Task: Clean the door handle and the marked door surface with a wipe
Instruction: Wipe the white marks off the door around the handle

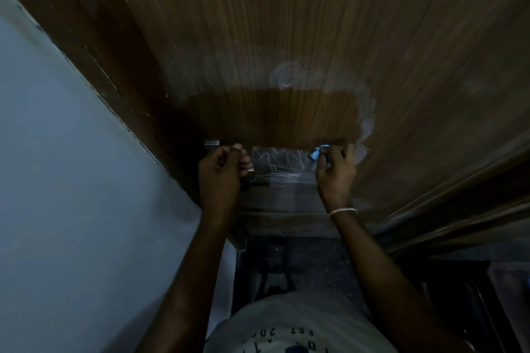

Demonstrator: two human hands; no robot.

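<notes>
A brown wooden door point(286, 23) fills the upper view. A darker wiped patch point(275, 117) sits in its middle, ringed by white chalky smears point(289, 77) above and to the right. White scribble marks point(276, 162) lie between my hands. My left hand point(222, 172) is closed around the metal door handle point(211, 144), which it mostly hides. My right hand point(337, 172) presses a light blue wipe point(317, 153) against the door at the lower right corner of the dark patch.
A pale wall point(71, 180) runs along the left, meeting the dark door frame point(94, 46). A lock fitting point(259, 182) shows below the handle. Dark floor point(301, 264) lies under me. Another wooden edge point(459, 223) angles in at the right.
</notes>
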